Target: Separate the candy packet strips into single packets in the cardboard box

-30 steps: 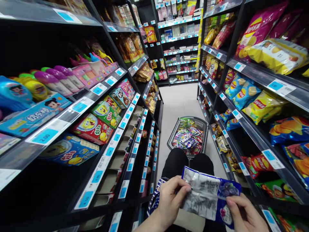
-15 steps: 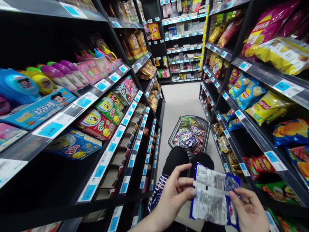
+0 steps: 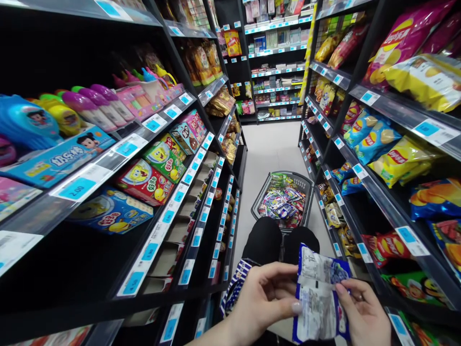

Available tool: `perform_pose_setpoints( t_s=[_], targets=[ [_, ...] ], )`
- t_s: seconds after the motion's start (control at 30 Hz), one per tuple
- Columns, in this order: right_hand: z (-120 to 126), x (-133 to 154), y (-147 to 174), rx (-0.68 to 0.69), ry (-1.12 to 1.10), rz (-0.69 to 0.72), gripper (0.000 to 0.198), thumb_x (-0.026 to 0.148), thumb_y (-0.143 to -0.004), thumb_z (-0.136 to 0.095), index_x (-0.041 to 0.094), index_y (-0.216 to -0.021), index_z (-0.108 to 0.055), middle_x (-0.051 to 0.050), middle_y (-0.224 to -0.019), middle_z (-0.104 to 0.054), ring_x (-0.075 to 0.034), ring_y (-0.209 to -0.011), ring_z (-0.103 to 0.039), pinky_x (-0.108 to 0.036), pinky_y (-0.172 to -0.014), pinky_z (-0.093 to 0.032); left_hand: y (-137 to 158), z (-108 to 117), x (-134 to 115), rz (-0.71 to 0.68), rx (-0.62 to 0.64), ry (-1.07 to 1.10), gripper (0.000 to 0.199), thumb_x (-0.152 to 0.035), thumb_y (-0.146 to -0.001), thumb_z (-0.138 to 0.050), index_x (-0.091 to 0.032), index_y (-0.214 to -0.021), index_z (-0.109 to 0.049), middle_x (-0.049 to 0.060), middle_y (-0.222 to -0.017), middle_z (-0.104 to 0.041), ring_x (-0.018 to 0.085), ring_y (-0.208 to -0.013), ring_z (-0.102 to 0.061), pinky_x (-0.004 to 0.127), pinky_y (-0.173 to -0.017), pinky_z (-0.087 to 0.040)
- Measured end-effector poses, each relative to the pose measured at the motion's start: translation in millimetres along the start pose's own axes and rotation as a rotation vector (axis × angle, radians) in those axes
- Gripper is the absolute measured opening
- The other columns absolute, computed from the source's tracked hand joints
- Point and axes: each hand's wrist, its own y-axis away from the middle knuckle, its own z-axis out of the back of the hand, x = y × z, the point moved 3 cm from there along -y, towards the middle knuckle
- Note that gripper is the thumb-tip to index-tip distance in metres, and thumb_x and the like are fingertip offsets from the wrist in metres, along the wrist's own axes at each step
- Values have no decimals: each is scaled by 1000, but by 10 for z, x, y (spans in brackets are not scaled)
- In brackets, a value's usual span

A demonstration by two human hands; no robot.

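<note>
Between my hands, over my lap, is a blue and silver snack packet (image 3: 319,293) with blueberries pictured at its upper right. Its back, with a pale seam across the middle, faces me. My left hand (image 3: 264,298) grips the left edge, thumb in front and fingers curled behind. The right edge is pinched by my right hand (image 3: 363,307), thumb on the front; a ring shows on one finger. Beside my left wrist is a blue-and-white striped package (image 3: 236,286), partly hidden by that hand. Past my knees stands a grey shopping basket (image 3: 255,206) holding many colourful packets (image 3: 283,202).
Shelves line both sides of this narrow aisle. Boxed biscuits (image 3: 144,181) and toy-shaped sweets (image 3: 95,103) fill part of the left shelves. Chip bags (image 3: 406,156) are on the right. Pale floor (image 3: 272,144) runs to a back shelf (image 3: 277,72).
The packet has turned slightly and its sides have drawn closer together. My right hand has shifted left and my left hand a little right. The basket stays in place.
</note>
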Motion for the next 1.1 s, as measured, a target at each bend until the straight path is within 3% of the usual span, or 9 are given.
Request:
perform_pose_setpoints(
  t_s=[0.2, 0.37, 0.6, 0.83, 1.0, 1.1],
  targets=[
    [60, -127, -123, 99, 54, -30, 41, 46, -57, -84, 18, -79, -64, -1, -68, -68, -13, -56, -57, -21, -54, -45, 21, -58, -84, -169, 94, -145, 40, -22, -62, -88, -25, -100, -77, 7, -100, -77, 19, -87, -72, 22, -79, -56],
    [0, -90, -84, 65, 83, 6, 40, 49, -62, -80, 19, -81, -63, -1, -68, -66, -13, -54, -54, -22, -52, -43, 33, -97, -191, -278, 130, -292, 44, -13, -63, -86, -29, -102, -77, 6, -105, -76, 20, -90, -72, 21, -79, -57],
    [-83, -8, 26, 7, 110, 0, 41, 54, -64, -76, 21, -83, -62, 2, -65, -63, -11, -51, -49, -22, -51, -38, 30, -62, -149, -222, 94, -253, 39, -18, -61, -88, -24, -98, -78, 9, -105, -75, 19, -85, -73, 19, -71, -58],
    [7, -12, 0, 20, 65, -2, 41, 50, -62, -80, 20, -85, -62, 1, -66, -65, -14, -53, -55, -24, -52, -43, -7, -37, -82, -51, 31, -39, 42, -24, -59, -90, -17, -98, -75, 8, -88, -79, 18, -77, -73, 20, -67, -56],
    [6, 91, 61, -7, 72, -5, 39, 50, -64, -79, 20, -83, -62, 3, -62, -63, -11, -45, -50, -23, -45, -39, -22, -25, -64, -27, -13, -22, 42, -24, -57, -91, -15, -94, -75, 8, -85, -78, 18, -76, -73, 21, -65, -56],
    [45, 83, 29, 18, 50, -62, 42, 51, -62, -79, 20, -84, -62, 1, -66, -64, -14, -52, -56, -23, -48, -42, -39, -20, -65, -22, -26, 5, 40, -23, -56, -91, -15, -92, -75, 8, -83, -78, 17, -71, -72, 21, -63, -56]
  ],
)
